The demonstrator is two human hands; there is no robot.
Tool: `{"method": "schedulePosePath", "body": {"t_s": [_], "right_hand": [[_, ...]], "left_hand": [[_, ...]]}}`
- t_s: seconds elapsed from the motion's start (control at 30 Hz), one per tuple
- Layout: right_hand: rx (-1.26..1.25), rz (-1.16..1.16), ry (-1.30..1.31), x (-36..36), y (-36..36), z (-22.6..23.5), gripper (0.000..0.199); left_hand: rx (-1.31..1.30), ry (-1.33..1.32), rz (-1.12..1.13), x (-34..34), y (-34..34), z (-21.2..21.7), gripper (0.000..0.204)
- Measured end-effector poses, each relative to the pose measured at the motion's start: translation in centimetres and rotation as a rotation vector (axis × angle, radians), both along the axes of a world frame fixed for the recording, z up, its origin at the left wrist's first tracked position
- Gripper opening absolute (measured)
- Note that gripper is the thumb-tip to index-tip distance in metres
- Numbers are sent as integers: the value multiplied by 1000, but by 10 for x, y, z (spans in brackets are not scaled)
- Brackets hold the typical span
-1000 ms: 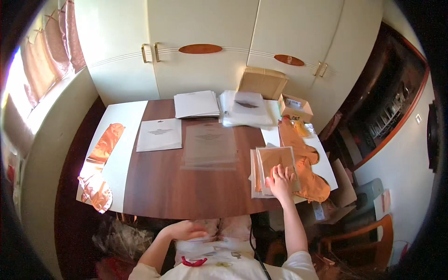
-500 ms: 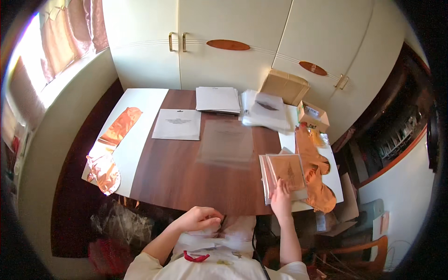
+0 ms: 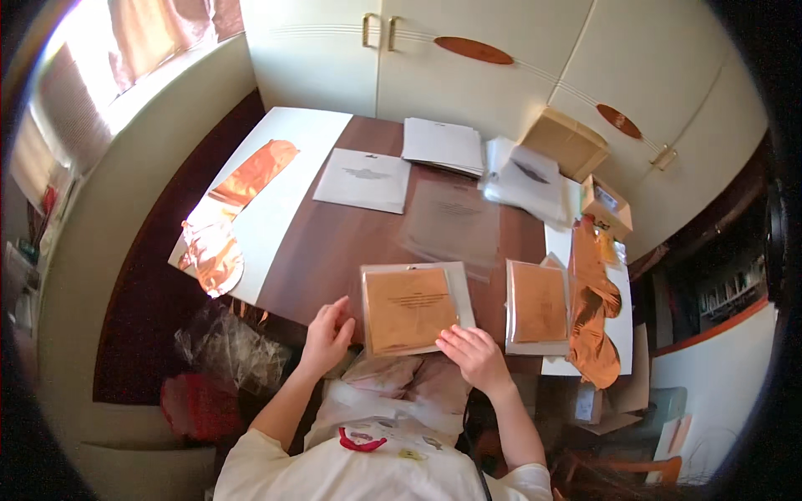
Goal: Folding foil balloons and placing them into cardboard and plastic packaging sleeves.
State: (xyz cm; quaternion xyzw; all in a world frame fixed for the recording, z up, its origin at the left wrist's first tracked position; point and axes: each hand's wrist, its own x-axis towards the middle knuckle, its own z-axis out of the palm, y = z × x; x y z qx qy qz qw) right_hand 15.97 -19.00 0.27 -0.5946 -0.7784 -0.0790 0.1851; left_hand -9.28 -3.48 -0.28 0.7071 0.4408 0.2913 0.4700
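A clear flat packet holding a folded copper-orange foil piece [image 3: 411, 307] lies at the near edge of the dark wooden table [image 3: 334, 242], right in front of me. My right hand [image 3: 474, 356] rests its fingers on the packet's lower right corner. My left hand [image 3: 327, 334] hovers with fingers apart just left of the packet, at the table edge. A stack of similar packets [image 3: 538, 304] sits to the right.
An empty clear sleeve [image 3: 451, 224], a printed white sheet [image 3: 365, 179], paper stacks [image 3: 443, 145], a heap of clear bags [image 3: 528, 177] and cardboard boxes [image 3: 565, 144] lie farther back. Loose orange foil [image 3: 593, 309] lies at right, more foil [image 3: 225, 225] on a white board at left. Crumpled plastic [image 3: 230, 346] lies below.
A packet has come off the right-hand stack to the near table edge in front of me, with my right hand on it. My left hand has risen from my lap to the table edge.
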Motion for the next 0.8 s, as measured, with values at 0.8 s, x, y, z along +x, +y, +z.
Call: {"method": "schedulePosePath", "body": {"t_s": [0.8], "right_hand": [[-397, -8, 293, -97, 91, -10, 19]], "left_hand": [[815, 527, -460, 28, 47, -17, 44]]}}
